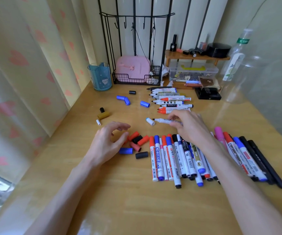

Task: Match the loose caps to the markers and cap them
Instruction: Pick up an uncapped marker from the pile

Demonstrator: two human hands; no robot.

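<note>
1. The marker [168,120] pinched by the right hand [190,128] reads "WHITEBOA…" in black capitals (fingers cover the rest).
2. The red-capped marker [153,160] at the left end of the near row bears "Comix" and a code starting "WB-"; its digits are too small to read.
3. The bottle [234,56] has a green label with Chinese characters, too blurred to read.

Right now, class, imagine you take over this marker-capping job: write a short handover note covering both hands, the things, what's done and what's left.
Right hand pinches a black-tipped marker, uncapped.
Left hand hovers open over the cap pile.
Other caps lie scattered farther back.
Done: capped markers in the near row.
Left: the uncapped row at the back, plus the held one.
</note>
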